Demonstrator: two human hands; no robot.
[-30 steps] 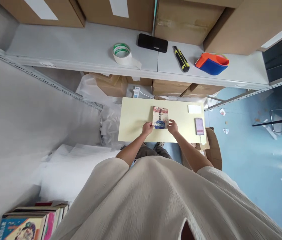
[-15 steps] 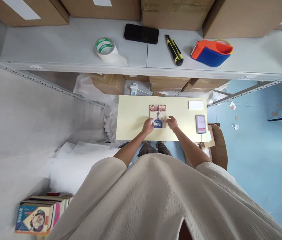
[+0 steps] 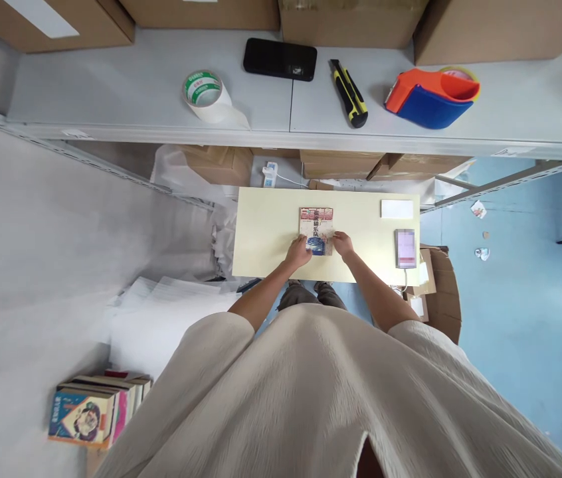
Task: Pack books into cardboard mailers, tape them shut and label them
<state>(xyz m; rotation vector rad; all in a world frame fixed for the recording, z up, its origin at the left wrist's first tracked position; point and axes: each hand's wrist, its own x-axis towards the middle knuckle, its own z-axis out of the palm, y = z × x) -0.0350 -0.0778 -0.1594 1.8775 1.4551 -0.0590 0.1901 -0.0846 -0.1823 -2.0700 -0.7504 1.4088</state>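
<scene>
Cream-coloured, the surface (image 3: 261,232) is seen in the head view beneath a book (image 3: 321,229), its long axis and cover top pointed shelfward, vertical writing ending 猫乐队. Its lower left corner is held by the fingers of the left hand (image 3: 299,252); whether its right edge is gripped by the right hand (image 3: 343,243) cannot be told. Contents of the cardboard boxes (image 3: 345,26) are hidden.

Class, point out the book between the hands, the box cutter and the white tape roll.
Book (image 3: 317,229): head view, printed cover.
Box cutter (image 3: 349,94): head view, handle.
White tape roll (image 3: 211,111): head view, outer side.
</scene>
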